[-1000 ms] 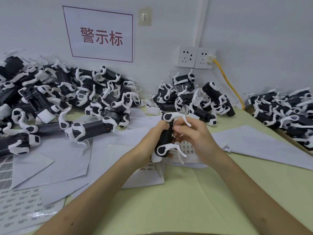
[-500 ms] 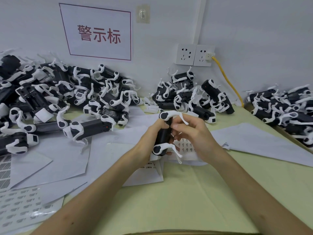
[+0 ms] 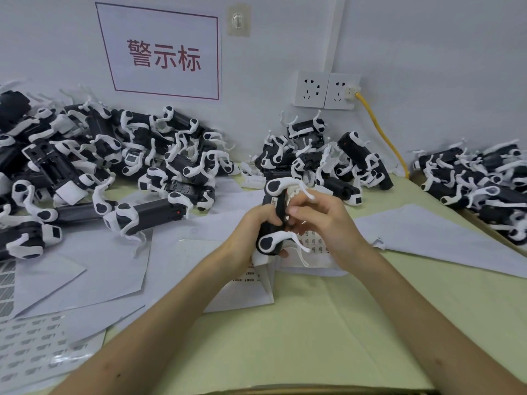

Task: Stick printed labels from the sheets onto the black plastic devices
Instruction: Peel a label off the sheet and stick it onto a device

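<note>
Left hand [image 3: 247, 227] had a full grip, fingers wrapped round the black device [image 3: 279, 208], holding it upright just above the desk [image 3: 313, 332], its white arms jutting to the right. Right hand [image 3: 328, 223] was in close with a tight grip: thumb and curled fingertips pinched at the device's right edge, mid-body. A small white label [image 3: 274, 201] sat near the device's top. A label sheet [image 3: 315, 244] lay under both hands, and a pile [image 3: 114, 166] of devices was heaped at the left against the wall.
</note>
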{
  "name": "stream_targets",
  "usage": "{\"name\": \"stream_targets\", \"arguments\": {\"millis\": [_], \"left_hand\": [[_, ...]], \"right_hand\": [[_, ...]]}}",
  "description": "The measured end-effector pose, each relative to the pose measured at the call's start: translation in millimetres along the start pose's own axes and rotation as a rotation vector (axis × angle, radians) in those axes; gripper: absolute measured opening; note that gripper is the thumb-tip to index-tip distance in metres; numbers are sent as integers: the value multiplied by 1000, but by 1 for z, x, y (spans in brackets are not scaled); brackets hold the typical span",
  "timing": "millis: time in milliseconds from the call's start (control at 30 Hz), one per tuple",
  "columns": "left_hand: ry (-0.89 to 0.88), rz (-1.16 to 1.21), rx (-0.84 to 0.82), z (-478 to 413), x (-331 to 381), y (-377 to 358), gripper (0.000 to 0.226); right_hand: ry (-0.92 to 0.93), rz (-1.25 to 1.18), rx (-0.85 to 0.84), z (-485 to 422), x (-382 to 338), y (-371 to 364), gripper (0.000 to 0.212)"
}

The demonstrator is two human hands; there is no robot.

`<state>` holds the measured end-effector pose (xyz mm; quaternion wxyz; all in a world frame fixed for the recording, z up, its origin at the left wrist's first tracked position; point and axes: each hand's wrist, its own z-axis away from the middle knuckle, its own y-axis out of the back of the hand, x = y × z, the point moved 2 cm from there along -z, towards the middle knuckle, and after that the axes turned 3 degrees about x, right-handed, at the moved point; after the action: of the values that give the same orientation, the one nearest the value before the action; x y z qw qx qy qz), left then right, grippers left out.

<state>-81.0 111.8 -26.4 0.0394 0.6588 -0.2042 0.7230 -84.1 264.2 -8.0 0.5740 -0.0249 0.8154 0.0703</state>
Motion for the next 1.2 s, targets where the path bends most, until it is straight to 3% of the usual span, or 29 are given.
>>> {"name": "stream_targets", "arguments": {"millis": [200,300,400,533,633,733,800,867,967,1100,1200], "left_hand": [[-14,5,11,2,2,-3,31],[44,-109,67,1,8,-6,32],[82,-316,164,-12,13,-4,34],[-108,-403,201,-17,15,9,43],[-107,-478,82,-16,21,-1,45],[122,-578,59,-19,9,-2,38],[101,-466,11,-19,2,-7,15],[54,-291,-18,-21,-8,4,33],[23,-309,-55,-19,-10,6,29],[-21,-225,110,-11,1,6,31],[-82,-20,209,-3,15,14,52]], "right_hand": [[71,39,288,-3,2,19,16],[109,31,376,-5,1,29,13],[114,-1,417,-7,1,33,11],[118,-26,423,-7,1,34,15],[103,-24,431,-7,-1,35,13],[42,-7,360,-8,-3,36,15],[-17,2,215,-11,-1,37,32],[-51,49,37,-11,2,36,46],[-81,156,-136,-10,9,31,50],[-118,124,-81,-10,5,30,31],[-193,-48,-3,-14,5,46,46]]}}
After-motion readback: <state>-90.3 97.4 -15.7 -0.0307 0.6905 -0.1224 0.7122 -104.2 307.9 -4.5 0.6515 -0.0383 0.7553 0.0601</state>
